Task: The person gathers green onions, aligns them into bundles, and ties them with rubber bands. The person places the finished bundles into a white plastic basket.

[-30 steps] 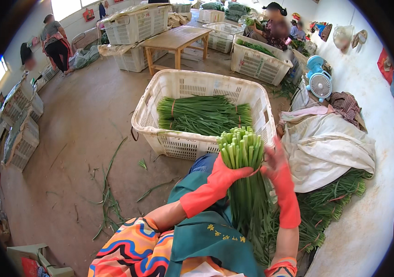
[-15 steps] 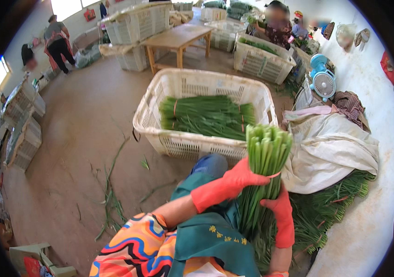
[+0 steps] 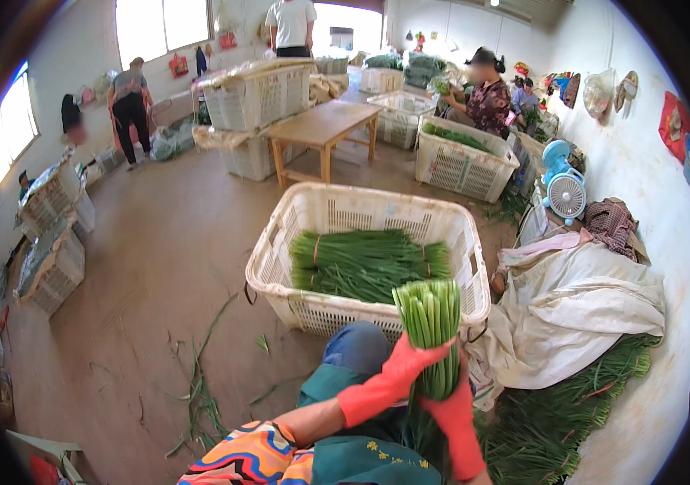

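A thick bundle of garlic chives [image 3: 430, 319] stands upright in front of me, its pale cut ends on top. My left hand [image 3: 411, 364], in a red rubber glove, is closed round it from the left. Lower on the right side, my gloved right hand [image 3: 452, 404] grips the same bundle; some of its fingers are hidden behind the stalks. Just beyond is a white plastic crate [image 3: 280, 230], where banded chives [image 3: 365, 263] lie flat. A pile of more chives [image 3: 547, 420] rests on the floor to my right, partly under a pale cloth [image 3: 588, 307].
Loose leaves [image 3: 199, 396] litter the floor at left. A wooden table [image 3: 325, 125] and stacked crates [image 3: 252, 101] stand farther back. A blue fan [image 3: 563, 182] is by the right wall. Other people are farther off, one [image 3: 491, 101] seated beside a crate [image 3: 466, 166].
My hands and the bundle have shifted left, nearer the crate's front right corner. The view has tilted up, so more of the room shows. The band seen on the bundle earlier is now covered.
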A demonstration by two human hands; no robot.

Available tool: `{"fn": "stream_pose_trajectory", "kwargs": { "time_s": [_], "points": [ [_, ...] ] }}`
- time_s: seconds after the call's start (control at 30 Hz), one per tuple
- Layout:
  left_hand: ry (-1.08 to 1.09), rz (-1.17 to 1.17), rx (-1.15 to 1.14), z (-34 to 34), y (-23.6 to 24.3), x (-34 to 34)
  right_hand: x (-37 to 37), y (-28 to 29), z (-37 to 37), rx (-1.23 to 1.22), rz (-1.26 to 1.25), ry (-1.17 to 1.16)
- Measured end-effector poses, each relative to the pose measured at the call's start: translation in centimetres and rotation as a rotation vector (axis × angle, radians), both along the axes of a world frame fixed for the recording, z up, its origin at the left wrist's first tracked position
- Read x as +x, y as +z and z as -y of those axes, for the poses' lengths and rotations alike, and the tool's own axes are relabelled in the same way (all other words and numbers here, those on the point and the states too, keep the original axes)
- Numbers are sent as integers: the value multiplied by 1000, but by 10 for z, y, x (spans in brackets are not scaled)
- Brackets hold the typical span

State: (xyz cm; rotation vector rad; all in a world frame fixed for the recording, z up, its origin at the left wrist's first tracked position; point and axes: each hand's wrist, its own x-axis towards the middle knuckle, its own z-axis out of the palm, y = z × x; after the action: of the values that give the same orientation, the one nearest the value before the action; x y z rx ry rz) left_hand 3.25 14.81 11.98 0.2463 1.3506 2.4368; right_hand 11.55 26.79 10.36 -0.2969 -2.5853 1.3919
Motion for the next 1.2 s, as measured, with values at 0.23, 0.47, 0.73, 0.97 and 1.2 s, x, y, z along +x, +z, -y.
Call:
{"fn": "stream_pose_trajectory", "kwargs": {
  "time_s": [0.23, 0.47, 0.73, 0.97, 1.2],
  "points": [
    [579, -366, -524, 109, -55, -88, -139, 65, -30, 830, -105, 213],
    [1188, -375, -1415, 293, -147, -180, -305, 40, 53, 1082, -22, 526],
    [1064, -236, -1158, 304, -163, -200, -439, -134, 191, 1132, -57, 722],
    [983, -148, -1251, 303, -155, -197, -463, -250, 196, 1067, 90, 710],
    [137, -626, -1604, 249, -139, -314, -463, -246, 193, 1024, 137, 693]
  ]
}}
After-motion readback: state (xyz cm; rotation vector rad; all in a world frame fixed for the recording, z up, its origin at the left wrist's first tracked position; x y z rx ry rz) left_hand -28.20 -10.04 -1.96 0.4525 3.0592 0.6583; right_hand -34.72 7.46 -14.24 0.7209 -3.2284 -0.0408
